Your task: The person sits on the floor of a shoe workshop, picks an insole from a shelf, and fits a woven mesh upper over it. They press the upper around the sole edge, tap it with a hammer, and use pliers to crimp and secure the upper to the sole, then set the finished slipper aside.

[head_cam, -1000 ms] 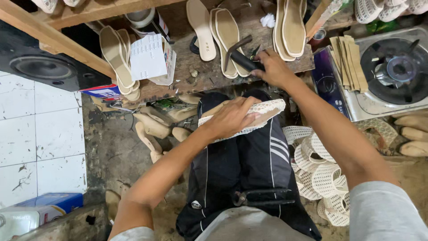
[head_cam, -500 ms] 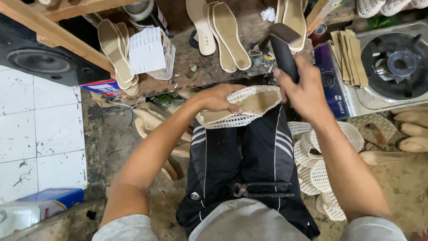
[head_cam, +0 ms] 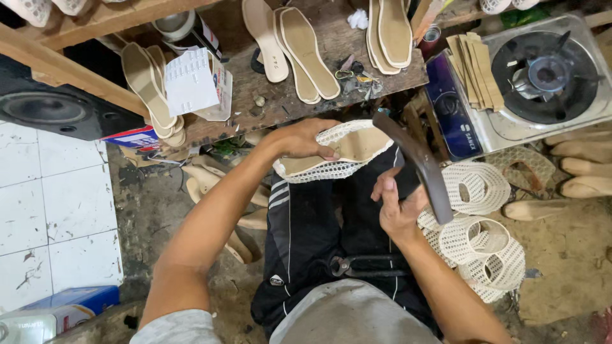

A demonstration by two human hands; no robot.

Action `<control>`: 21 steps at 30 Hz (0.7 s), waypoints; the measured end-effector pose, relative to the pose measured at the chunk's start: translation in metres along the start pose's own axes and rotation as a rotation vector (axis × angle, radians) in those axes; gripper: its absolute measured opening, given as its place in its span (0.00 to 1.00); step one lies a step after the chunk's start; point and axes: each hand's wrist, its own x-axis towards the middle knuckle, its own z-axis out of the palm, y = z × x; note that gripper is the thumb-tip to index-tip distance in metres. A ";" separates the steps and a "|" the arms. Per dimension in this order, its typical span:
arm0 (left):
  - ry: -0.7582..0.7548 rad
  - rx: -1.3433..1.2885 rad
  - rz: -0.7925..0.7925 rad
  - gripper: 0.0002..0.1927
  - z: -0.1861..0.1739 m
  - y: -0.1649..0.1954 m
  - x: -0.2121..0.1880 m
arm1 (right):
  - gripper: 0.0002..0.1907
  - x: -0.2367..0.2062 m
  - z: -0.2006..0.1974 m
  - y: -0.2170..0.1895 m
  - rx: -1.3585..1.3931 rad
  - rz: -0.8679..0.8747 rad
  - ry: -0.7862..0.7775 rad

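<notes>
Far left, a black speaker [head_cam: 48, 108] sits under a wooden beam [head_cam: 70, 67], above white floor tiles [head_cam: 54, 210]. Just right of it, a stack of tan insoles [head_cam: 150, 89] leans on the edge of the worn wooden workbench [head_cam: 280, 95], beside a white perforated sheet [head_cam: 190, 81].

Now the left hand [head_cam: 299, 139]: it lies on top of the shoe [head_cam: 335, 153], a tan sole wrapped in white mesh, held over the lap. Fingers are pressed together and curled across the heel end, thumb laid along the sole's face, clamping it against the knee. The shoe lies nearly level, toe pointing right, just below the bench edge.

On the bench above, more insoles [head_cam: 299, 48] lie in a loose fan, with small bits of hardware [head_cam: 354, 73] close by.

Down on the lap, black pincers [head_cam: 366, 264] rest on the dark striped trousers [head_cam: 306, 223].

Moving right, the right hand [head_cam: 395, 207] grips the handle of a dark hammer [head_cam: 417, 162], fingers wrapped tight around the lower shaft. The tool slants up and left, its head hanging just beside the shoe's toe; whether it touches, I can't tell.

Right of that hand, white mesh uppers [head_cam: 475, 236] pile up on the dirt floor. Farther right, a single-burner gas stove [head_cam: 542, 76] carries a bundle of tan strips [head_cam: 472, 64], and pale wooden shoe lasts [head_cam: 583, 169] lie at the edge.
</notes>
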 end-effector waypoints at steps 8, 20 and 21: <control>0.016 -0.057 -0.002 0.33 0.002 -0.008 -0.001 | 0.11 -0.008 0.012 0.021 -0.138 0.247 -0.091; 0.822 -0.302 0.050 0.26 0.050 -0.018 -0.095 | 0.10 0.006 0.017 0.011 -0.514 0.284 -0.305; 0.843 -0.295 0.040 0.26 0.054 -0.021 -0.094 | 0.10 0.003 0.020 0.013 -0.503 0.312 -0.294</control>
